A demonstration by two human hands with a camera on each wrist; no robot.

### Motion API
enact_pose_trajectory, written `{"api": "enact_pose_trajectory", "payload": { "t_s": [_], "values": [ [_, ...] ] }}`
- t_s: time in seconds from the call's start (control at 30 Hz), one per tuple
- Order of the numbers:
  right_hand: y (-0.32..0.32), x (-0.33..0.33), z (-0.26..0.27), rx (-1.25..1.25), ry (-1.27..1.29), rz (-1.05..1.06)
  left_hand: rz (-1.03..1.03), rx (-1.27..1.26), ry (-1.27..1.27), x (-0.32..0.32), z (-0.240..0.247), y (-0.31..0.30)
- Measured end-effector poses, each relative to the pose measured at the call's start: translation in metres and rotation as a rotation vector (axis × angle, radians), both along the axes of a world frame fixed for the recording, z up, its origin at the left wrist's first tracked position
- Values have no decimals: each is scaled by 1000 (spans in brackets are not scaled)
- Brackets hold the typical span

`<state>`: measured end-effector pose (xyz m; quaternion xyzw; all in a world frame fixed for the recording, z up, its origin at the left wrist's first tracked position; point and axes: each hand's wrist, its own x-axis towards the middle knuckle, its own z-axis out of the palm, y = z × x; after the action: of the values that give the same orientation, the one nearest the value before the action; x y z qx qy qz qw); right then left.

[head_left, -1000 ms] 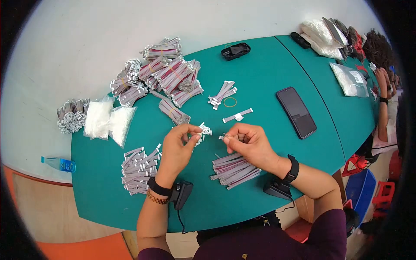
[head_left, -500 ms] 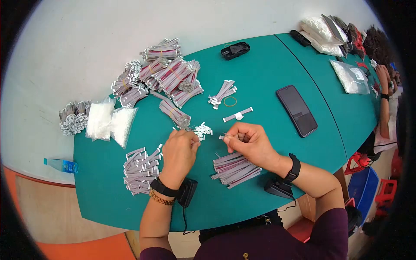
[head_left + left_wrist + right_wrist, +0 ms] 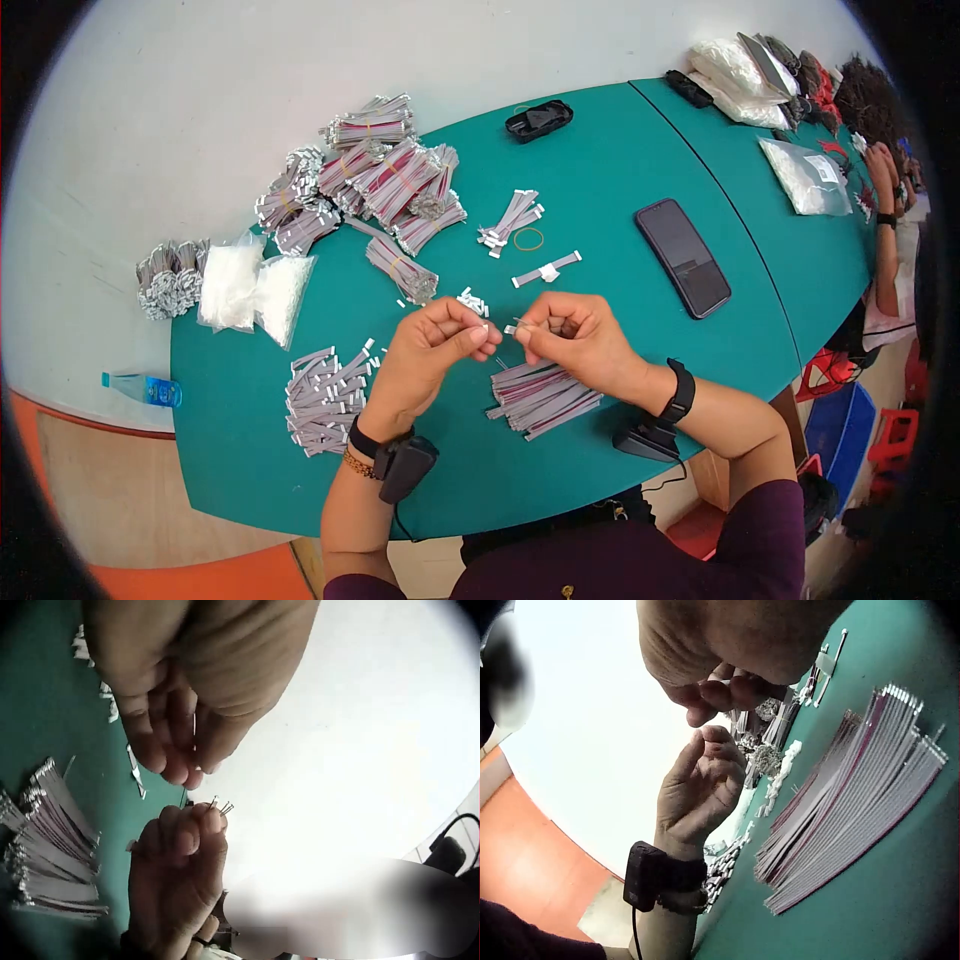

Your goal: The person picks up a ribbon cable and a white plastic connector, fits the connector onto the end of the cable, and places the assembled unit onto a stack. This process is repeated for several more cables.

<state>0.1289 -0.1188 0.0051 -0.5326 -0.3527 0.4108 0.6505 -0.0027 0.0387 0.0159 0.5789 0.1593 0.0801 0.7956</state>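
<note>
Item held: a short ribbon cable point(image 3: 511, 329), raised over the green surface point(image 3: 500, 480), close to the heap of white connectors point(image 3: 472, 302) and near the loose flat cables point(image 3: 545, 400). The right hand point(image 3: 582, 345) pinches it between thumb and forefinger; fine wire ends point(image 3: 227, 808) protrude at the fingertips. Most of its length is hidden. The left hand point(image 3: 420, 360) has thumb and fingertips drawn together on a small white piece point(image 3: 486, 328), apart from the cable; its exact orientation cannot be determined.

Handling, as judged: the cable is very light, flexible along its length and liable to twist. Grip is best taken flat across the ribbon, just behind the end. The thin wire ends appear easily bent and should not bear pressure. The white piece is probably rigid and slippery; hold it by its sides.
</note>
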Motion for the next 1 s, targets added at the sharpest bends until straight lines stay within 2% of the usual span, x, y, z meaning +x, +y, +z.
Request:
{"api": "enact_pose_trajectory", "payload": {
  "t_s": [0.2, 0.7, 1.0],
  "values": [
    [-1, -3, 0, 29, 17, 25, 11, -255, -64, 0, -10, -5],
    [-4, -1, 2, 8, 42, 60, -61, -214, -83, -2, -16, -5],
    [-5, -2, 4, 3, 35, 85, -17, -201, -57, -2, -13, -7]
  ]
}}
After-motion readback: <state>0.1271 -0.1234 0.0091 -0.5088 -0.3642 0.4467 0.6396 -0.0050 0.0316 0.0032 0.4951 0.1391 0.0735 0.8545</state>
